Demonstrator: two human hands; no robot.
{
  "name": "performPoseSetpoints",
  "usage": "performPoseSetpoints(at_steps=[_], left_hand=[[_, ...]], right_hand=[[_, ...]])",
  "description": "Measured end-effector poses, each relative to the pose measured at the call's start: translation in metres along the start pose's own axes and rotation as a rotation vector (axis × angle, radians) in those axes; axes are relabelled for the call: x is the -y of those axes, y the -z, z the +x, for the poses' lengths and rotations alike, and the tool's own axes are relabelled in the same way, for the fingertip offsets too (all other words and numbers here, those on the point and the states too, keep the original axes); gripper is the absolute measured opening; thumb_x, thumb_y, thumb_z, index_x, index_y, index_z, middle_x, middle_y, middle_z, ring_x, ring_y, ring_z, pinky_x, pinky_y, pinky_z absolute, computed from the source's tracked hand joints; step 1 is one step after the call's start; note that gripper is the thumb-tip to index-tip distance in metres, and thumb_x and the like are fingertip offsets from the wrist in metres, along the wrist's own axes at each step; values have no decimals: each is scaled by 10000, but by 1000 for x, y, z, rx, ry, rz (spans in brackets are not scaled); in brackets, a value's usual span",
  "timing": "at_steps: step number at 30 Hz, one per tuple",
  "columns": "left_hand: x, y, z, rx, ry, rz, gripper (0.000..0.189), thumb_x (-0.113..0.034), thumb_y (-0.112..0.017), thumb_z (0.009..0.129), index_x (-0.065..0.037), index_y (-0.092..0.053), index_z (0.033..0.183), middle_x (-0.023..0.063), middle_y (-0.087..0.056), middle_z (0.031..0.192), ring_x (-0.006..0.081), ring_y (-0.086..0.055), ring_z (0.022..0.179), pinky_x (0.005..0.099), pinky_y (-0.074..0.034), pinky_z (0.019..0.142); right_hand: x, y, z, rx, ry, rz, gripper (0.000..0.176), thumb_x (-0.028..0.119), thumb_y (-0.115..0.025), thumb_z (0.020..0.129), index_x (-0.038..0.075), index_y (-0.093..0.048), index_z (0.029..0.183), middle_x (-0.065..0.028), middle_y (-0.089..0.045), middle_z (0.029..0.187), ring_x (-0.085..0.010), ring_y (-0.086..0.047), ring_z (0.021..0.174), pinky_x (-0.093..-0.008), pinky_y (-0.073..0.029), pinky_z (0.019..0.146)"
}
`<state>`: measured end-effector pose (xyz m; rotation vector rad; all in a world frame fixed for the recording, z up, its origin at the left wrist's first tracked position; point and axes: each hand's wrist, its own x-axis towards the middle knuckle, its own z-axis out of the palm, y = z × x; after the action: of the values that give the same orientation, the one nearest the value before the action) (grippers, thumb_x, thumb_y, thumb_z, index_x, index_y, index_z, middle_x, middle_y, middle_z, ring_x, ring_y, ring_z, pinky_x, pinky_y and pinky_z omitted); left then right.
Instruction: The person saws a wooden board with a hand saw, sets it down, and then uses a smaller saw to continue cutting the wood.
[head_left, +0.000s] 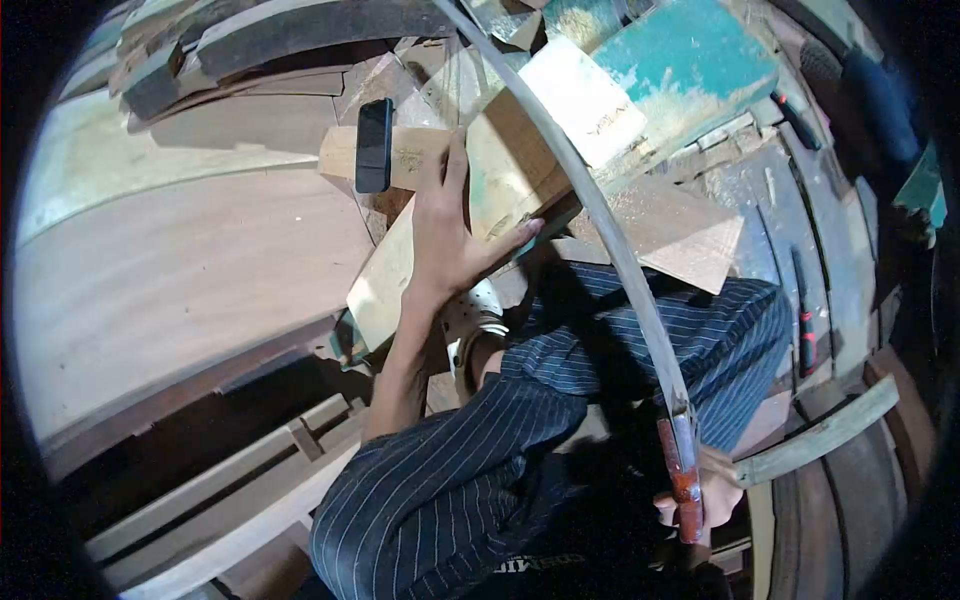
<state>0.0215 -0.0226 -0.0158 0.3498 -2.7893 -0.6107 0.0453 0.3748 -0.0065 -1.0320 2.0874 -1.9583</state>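
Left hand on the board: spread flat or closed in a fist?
Spread flat: the left hand lies palm down on the board, fingers stretched, thumb pointing aside.

One head-worn fisheye view, tilted steeply down, close over knees (520, 400) and boards (500, 170)

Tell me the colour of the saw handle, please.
The saw handle in the right hand is reddish-brown; head view shows it best.
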Motion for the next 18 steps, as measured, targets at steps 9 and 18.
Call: performPoseSetpoints(at_steps=[9, 18], left_hand=[[-11, 10, 1, -30, 47, -25, 1079, -425, -894, 634, 60, -383, 1451, 246, -464, 1369, 433, -499, 1250, 501, -422, 1064], [6, 10, 3, -80, 84, -102, 1056, -373, -892, 621, 70, -397, 1443, 227, -464, 1364, 424, -517, 1233, 497, -437, 1036]], right_hand=[[78, 3, -29, 54, -282, -590, 373, 349, -677, 927, -24, -679, 936, -146, -659, 758, -308, -616, 656, -404, -478, 648], [36, -53, 82, 11, -72, -615, 174, 133, -799, 852, 25, -664, 863, -127, -570, 595, -283, -571, 455, -352, -421, 477]])
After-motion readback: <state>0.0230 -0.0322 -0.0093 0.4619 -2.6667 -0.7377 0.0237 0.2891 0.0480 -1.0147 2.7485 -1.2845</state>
